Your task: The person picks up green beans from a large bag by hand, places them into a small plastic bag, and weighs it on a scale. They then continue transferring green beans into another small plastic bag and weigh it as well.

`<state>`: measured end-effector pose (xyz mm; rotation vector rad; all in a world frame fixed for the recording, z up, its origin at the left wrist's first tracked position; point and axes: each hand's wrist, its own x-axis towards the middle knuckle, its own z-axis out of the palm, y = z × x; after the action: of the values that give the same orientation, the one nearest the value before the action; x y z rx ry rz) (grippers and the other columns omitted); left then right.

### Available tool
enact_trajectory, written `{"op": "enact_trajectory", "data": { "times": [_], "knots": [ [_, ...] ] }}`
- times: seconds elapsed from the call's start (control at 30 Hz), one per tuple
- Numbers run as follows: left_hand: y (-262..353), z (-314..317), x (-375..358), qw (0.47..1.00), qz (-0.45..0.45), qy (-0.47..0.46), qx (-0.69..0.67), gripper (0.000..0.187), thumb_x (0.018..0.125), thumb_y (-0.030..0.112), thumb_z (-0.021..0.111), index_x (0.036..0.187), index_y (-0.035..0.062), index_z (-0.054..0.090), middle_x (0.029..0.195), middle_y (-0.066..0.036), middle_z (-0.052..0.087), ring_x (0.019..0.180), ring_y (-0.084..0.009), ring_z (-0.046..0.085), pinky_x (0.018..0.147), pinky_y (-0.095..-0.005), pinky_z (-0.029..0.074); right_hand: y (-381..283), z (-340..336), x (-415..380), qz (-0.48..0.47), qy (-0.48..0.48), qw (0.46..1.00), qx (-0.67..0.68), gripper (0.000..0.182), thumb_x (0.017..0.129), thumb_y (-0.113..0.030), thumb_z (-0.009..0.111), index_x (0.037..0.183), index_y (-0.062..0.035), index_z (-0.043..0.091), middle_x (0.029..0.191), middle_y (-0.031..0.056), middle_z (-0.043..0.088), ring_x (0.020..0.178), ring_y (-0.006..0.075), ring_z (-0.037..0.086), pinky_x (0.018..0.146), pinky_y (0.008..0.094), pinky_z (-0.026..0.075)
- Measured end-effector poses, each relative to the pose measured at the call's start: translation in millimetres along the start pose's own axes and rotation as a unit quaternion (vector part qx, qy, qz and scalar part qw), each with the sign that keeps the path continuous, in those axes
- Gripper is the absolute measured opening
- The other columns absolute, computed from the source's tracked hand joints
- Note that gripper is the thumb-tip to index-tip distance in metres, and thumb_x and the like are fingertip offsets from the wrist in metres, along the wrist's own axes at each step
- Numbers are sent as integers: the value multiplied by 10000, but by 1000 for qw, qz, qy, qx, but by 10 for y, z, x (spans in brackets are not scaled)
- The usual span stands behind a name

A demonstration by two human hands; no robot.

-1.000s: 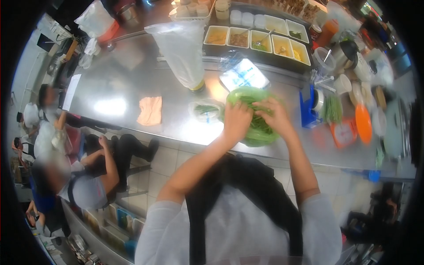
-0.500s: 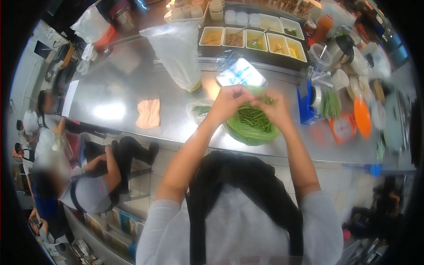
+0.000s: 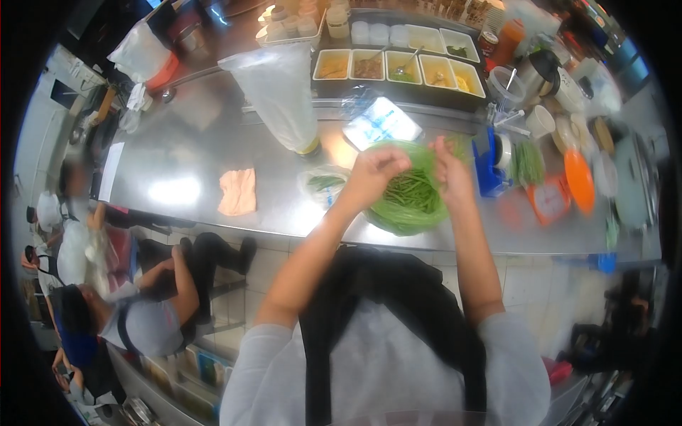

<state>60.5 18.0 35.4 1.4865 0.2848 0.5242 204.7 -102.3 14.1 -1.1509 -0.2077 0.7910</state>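
A green plastic bag (image 3: 398, 221) full of cut green beans (image 3: 413, 193) lies open near the counter's front edge. At its upper left rim, my left hand (image 3: 382, 169) has its fingers pressed together; what they hold is hard to make out. My right hand (image 3: 450, 170) is closed on the bag's right rim, fingers pointing up. Left of the bag sits a smaller clear bag (image 3: 325, 186) with green pieces inside. Behind my hands lies a white and blue packet (image 3: 383, 122).
A folded pink cloth (image 3: 237, 192) lies to the left, and a tall plastic-lined container (image 3: 277, 99) stands behind. Food trays (image 3: 367, 65) line the back. At right are a blue dispenser (image 3: 487, 167) and an orange scale (image 3: 550, 201). A seated person (image 3: 153, 323) is at left.
My hands have moved apart from their meeting point over the beans. The right one has risen to the bag's right side, and the bag's mouth is wider.
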Motion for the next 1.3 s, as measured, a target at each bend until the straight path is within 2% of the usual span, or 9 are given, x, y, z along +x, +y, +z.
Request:
{"op": "enact_trajectory", "data": {
  "times": [0.07, 0.13, 0.2, 0.4, 0.53, 0.7, 0.87, 0.93, 1.3],
  "knots": [
    [92, 18, 36, 1000, 24, 4, -13, 127, 768, 42, 613, 881, 4, 656, 878, -160, 627, 790, -235, 609, 735, -302, 459, 61, -78, 8, 93, -66, 988, 105, 209, 836, -203, 636, 961, -58, 552, 736, -7, 560, 558, 73, 456, 554, 239, 405],
    [38, 8, 80, 998, 50, 9, -27, 131, 782, 51, 609, 898, 13, 658, 933, -162, 624, 797, -236, 607, 747, -308, 460, 95, 34, -52, 101, -7, 985, 140, 214, 844, -294, 622, 899, -113, 522, 598, -68, 402, 437, 44, 325, 362, 184, 214],
    [-244, -40, 110, 939, 56, -7, 340, 98, 781, 65, 591, 831, 18, 661, 894, -148, 622, 843, -255, 601, 764, -333, 449, 53, 81, -99, 83, 35, 983, 162, 200, 847, -272, 621, 909, -113, 518, 609, -66, 409, 443, 45, 333, 366, 181, 222],
    [-652, 54, 65, 754, 191, -35, 628, 61, 734, 83, 571, 746, 36, 608, 736, -109, 586, 761, -308, 565, 657, -403, 443, -44, 20, -274, 27, 9, 998, -53, 185, 823, -209, 647, 925, -64, 597, 641, -18, 517, 548, 65, 447, 506, 205, 355],
    [-490, 40, 132, 757, 204, -35, 619, 56, 733, 80, 570, 753, 38, 602, 718, -111, 583, 730, -315, 552, 637, -420, 441, -37, 108, -317, -102, -9, 954, -283, 169, 790, -160, 660, 891, -25, 664, 778, 62, 644, 722, 131, 589, 685, 247, 457],
    [-312, 19, 155, 835, 126, -35, 534, 52, 737, 73, 561, 733, 51, 608, 732, -120, 592, 735, -317, 577, 647, -420, 445, 4, 160, -260, -110, -31, 934, -339, 210, 779, -159, 662, 925, -9, 660, 844, 110, 663, 798, 190, 616, 772, 295, 466],
    [-711, 11, 141, 765, 101, -122, 624, 64, 723, 69, 565, 752, 50, 618, 772, -130, 607, 743, -311, 598, 648, -409, 469, 294, -103, 68, -28, -61, 874, -482, 284, 774, -195, 664, 988, -10, 639, 886, 147, 651, 822, 250, 619, 786, 342, 463],
    [-664, 30, 133, 766, 145, -119, 614, 75, 707, 61, 559, 750, 55, 620, 774, -129, 611, 742, -296, 612, 630, -398, 483, 407, -174, 188, -156, 0, 813, -561, 339, 770, -210, 664, 1041, -13, 615, 920, 173, 643, 856, 269, 615, 793, 364, 456],
    [29, -7, 94, 946, 132, 54, 290, 90, 774, 56, 607, 816, -19, 632, 749, -153, 639, 628, -256, 624, 593, -323, 484, -5, 240, -150, -100, -128, 882, -443, 284, 734, -146, 679, 988, -26, 642, 898, 174, 635, 819, 265, 611, 739, 330, 462]
  ]
}}
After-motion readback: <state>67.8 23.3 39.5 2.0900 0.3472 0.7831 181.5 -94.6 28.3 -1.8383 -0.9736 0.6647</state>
